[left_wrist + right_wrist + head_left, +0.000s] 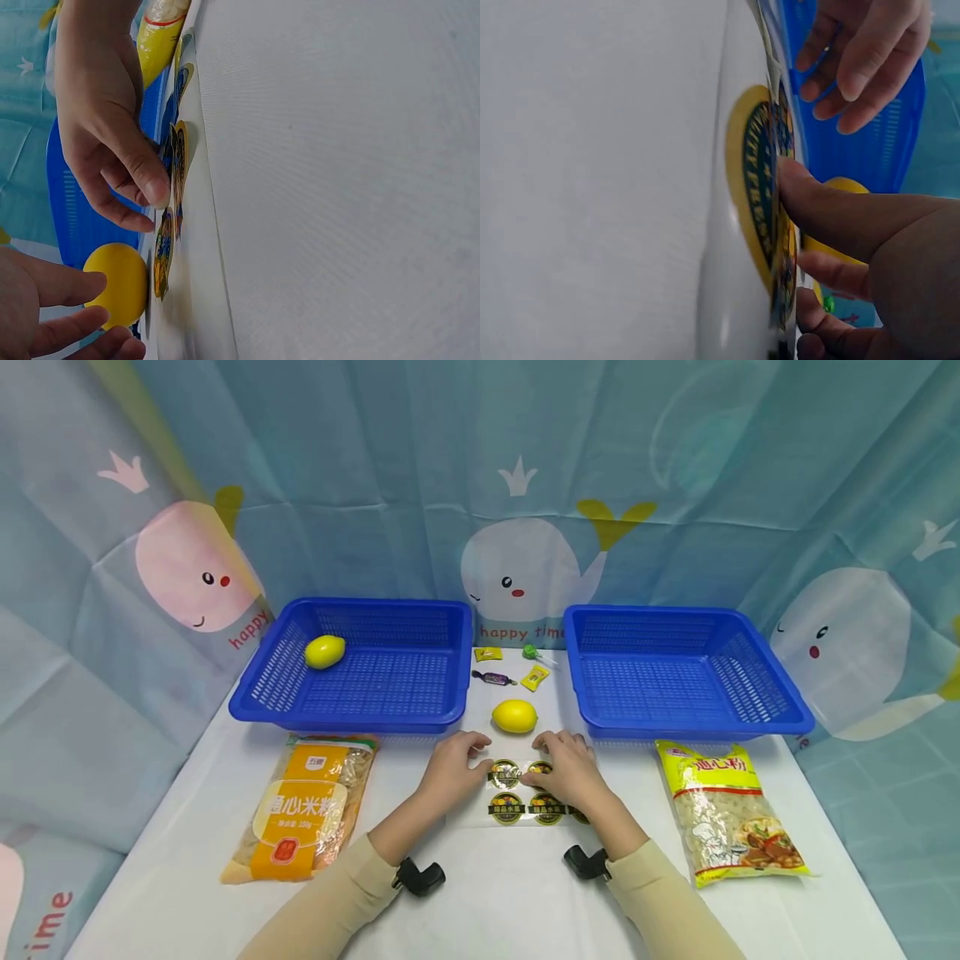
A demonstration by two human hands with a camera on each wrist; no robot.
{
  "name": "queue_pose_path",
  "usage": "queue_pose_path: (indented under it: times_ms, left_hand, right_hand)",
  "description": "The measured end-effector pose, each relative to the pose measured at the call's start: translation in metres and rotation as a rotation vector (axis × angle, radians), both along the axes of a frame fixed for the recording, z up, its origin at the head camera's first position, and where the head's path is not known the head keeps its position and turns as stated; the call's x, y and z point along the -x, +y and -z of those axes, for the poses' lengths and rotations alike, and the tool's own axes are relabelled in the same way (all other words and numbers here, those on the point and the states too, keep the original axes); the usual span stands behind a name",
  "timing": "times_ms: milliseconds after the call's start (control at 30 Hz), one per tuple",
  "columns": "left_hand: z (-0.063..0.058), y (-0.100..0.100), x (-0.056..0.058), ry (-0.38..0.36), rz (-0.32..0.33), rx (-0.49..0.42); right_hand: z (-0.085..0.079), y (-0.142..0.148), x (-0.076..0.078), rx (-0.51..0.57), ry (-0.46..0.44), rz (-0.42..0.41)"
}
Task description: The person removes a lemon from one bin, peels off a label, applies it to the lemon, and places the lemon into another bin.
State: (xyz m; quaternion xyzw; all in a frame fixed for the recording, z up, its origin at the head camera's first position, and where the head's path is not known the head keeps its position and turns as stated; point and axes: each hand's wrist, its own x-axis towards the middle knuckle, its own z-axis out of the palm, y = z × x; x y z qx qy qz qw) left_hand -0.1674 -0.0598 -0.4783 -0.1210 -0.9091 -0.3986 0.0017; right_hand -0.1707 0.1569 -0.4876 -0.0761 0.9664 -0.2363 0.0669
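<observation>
A clear sheet with several round black-and-gold fruit stickers lies on the table. My right hand is over its right side; in the right wrist view the thumb touches a sticker at its edge, and the fingers are slightly bent. At the sheet's left, my left hand holds nothing, its fingers loosely bent and spread, as the left wrist view shows. Just beyond both hands sits a yellow lemon.
Two blue baskets stand behind: the left basket holds another lemon, the right basket nothing visible. Between them lie wrapped candies and a green lollipop. An orange pasta bag and a yellow pasta bag flank the arms.
</observation>
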Motion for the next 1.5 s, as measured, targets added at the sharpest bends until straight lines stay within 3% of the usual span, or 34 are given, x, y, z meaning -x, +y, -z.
queue_pose_path:
  times_ms: [233, 367, 500, 700, 933, 1167, 1367, 1500]
  left_hand:
    - [-0.001, 0.002, -0.002, 0.002, 0.007, 0.012]
    - [-0.003, 0.002, -0.004, 0.015, 0.014, 0.018]
    - [-0.006, 0.003, -0.005, 0.045, 0.048, 0.022]
    - [-0.011, 0.008, -0.007, 0.082, 0.118, 0.048]
    - [-0.019, 0.014, -0.009, 0.116, 0.129, 0.068]
    - [-0.026, 0.012, -0.01, 0.116, 0.127, 0.065]
    - [-0.031, 0.007, -0.009, 0.11, 0.1, 0.008]
    - [-0.037, 0.005, -0.011, 0.105, 0.121, -0.035]
  right_hand:
    - [-0.003, 0.003, 0.002, -0.044, -0.011, -0.056]
    - [-0.01, 0.007, 0.002, 0.073, -0.043, -0.07]
    - [-0.02, 0.011, 0.004, 0.222, -0.139, -0.092]
    - [-0.029, 0.022, 0.006, 0.314, -0.225, -0.178]
    - [-0.039, 0.032, 0.007, 0.43, -0.258, -0.249]
    - [-0.038, 0.034, 0.013, 0.472, -0.28, -0.275]
    - [-0.039, 0.033, 0.014, 0.518, -0.32, -0.284]
    - [-0.037, 0.034, 0.016, 0.522, -0.331, -0.271]
